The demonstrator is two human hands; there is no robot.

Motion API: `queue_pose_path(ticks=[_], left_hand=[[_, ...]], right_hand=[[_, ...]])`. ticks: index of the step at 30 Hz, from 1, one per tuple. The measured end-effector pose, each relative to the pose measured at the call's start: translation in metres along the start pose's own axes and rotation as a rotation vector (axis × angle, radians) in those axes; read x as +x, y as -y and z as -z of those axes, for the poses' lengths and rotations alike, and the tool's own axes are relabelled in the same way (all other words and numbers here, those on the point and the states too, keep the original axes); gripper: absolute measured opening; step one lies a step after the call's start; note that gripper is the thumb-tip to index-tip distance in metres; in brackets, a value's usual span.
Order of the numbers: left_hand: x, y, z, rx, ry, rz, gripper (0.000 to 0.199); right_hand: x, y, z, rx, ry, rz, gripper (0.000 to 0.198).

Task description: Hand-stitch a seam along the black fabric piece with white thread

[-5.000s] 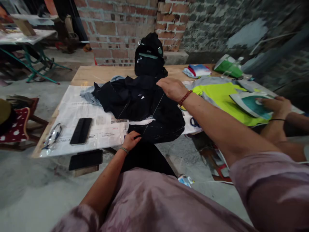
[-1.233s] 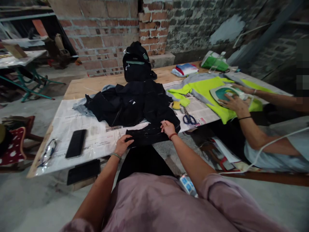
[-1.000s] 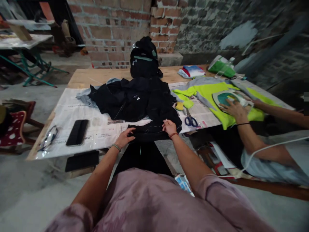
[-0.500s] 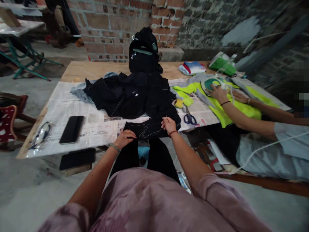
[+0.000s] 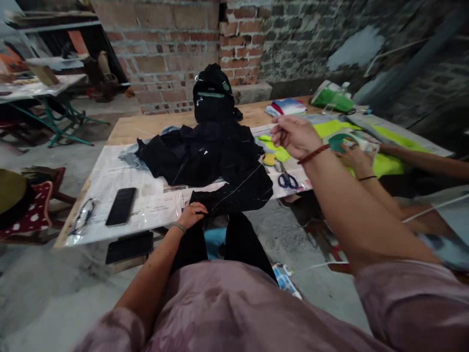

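while the left hand (image 5: 191,215) lies at the near left corner of the black cloth (image 5: 234,146), its fingers are closed together and they pinch the edge of this cloth. the right hand (image 5: 296,137) is up in the air, apart from the cloth, with the fingers bent and their tips close to the thumb; whether it has something very small between them, i cannot tell. a pale thread (image 5: 238,187) goes slanting over the near part of the cloth, up toward the side of this hand, but its upper end is too fine to follow.

the black cloth is spread in folds on the table (image 5: 124,124), in front of the person, and its near strip, with white stitches on it, comes to the table edge above the knees. a light blue cloth (image 5: 130,159) shows from under its left end. to the left, on the newspaper (image 5: 154,212), there are a phone (image 5: 121,207) and, nearer to the corner, a pair of glasses (image 5: 83,215). just beside the cloth on the right are the scissors (image 5: 287,181) with dark blue handles. behind the cloth, a black backpack (image 5: 213,95) stands upright. farther right, a co-worker's hand (image 5: 353,159) is on an iron (image 5: 335,142), above a bright yellow garment (image 5: 388,166).
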State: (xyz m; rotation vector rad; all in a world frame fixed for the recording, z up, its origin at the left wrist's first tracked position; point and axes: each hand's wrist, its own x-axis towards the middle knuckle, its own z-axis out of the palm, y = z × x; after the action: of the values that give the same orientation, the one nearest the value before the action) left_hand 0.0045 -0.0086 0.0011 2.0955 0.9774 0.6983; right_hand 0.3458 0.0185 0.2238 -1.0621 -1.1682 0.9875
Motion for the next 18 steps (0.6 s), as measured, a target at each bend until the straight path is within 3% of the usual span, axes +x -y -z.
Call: queue_pose_path(ticks=[7,13,18], left_hand=[[0.000,0.006,-0.003,0.006,-0.026,-0.025,0.021],[-0.001,0.011,-0.004,-0.027,-0.025,-0.043,0.021],[-0.004,0.012,-0.005,-0.049,-0.062,-0.074,0.020]], right_hand=[[0.019,0.071,0.005,-0.090,-0.089,0.153,0.018],[0.034,0.084,-0.006,-0.344,-0.024,0.111,0.018],[0.047,0.094,-0.011,-0.441,-0.283,0.086,0.023]])
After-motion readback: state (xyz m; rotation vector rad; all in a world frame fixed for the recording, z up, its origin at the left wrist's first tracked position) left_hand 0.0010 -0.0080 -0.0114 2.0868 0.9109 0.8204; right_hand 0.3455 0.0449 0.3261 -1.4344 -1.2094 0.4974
